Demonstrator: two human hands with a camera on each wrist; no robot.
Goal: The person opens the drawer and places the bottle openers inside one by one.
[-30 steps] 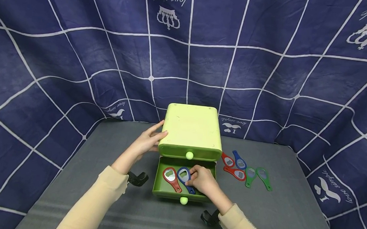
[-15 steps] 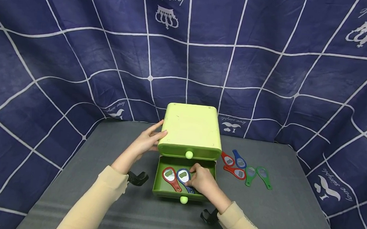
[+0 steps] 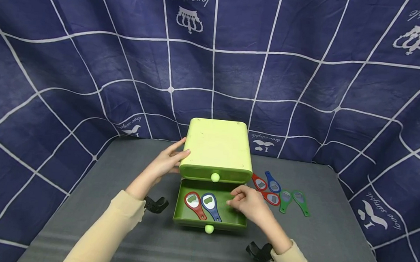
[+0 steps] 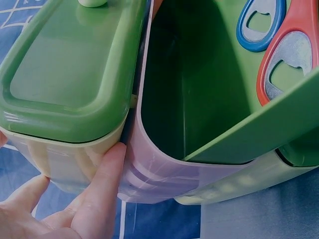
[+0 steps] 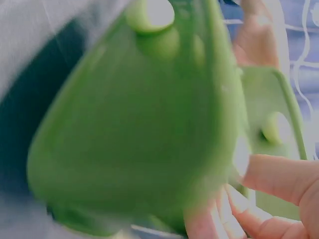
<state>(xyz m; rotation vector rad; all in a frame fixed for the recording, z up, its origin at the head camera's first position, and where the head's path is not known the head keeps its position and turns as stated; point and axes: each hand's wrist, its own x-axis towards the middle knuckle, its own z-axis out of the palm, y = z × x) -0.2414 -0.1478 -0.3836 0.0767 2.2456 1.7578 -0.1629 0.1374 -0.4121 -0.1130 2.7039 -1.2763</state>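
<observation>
A light-green two-drawer box [image 3: 218, 143] stands on the table with its lower drawer [image 3: 230, 218] pulled out. Inside that drawer lie a red bottle opener [image 3: 199, 212] and a blue bottle opener [image 3: 214, 213], side by side, rings toward the back. My left hand [image 3: 164, 162] rests against the left side of the box's upper part; in the left wrist view its fingertips touch the side wall. Over the drawer's right side is my right hand [image 3: 251, 203], loosely curled and holding nothing, apart from the blue opener. The right wrist view is blurred.
Right of the box lie several more openers: a blue one [image 3: 273, 183], two red ones, one [image 3: 260, 184] behind the other [image 3: 272, 198], and two green ones [image 3: 285, 199]. The upper drawer [image 3: 196, 173] is closed. A blue curtain [image 3: 235, 76] hangs behind.
My right hand has let go of the blue bottle opener and moved right, away from it. The opener now lies in the drawer. My left hand has stayed on the box.
</observation>
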